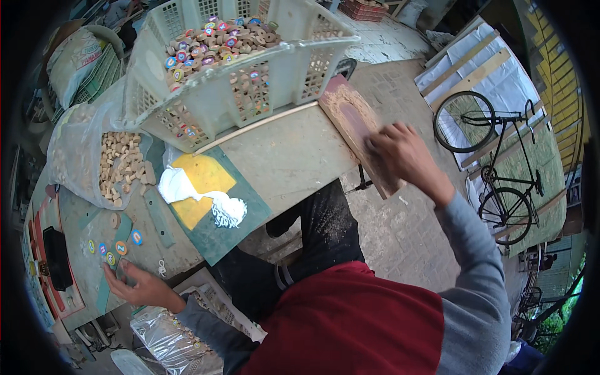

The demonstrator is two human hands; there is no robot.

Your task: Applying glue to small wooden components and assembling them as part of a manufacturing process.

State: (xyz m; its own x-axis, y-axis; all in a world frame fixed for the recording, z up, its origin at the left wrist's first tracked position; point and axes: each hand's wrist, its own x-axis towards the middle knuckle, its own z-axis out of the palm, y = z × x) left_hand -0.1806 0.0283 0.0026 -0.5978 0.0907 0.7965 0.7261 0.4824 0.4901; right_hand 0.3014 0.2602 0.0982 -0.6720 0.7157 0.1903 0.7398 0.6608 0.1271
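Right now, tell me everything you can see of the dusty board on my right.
The board is long, narrow and flat, with a purplish-red face partly coated in tan sawdust; its material is unclear. It slants across the right end of the table, far end beside the big crate, near end jutting past the table's edge. A thin stick meets or nearly meets its left side. Your right grip, curled, is over its near half; anything beneath is hidden.

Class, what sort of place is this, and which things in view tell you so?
Probably a woodworking workshop: a crate holds many round wooden pieces, a plastic bag holds small wooden blocks, and what looks like sawdust lies on the board by the right hand.
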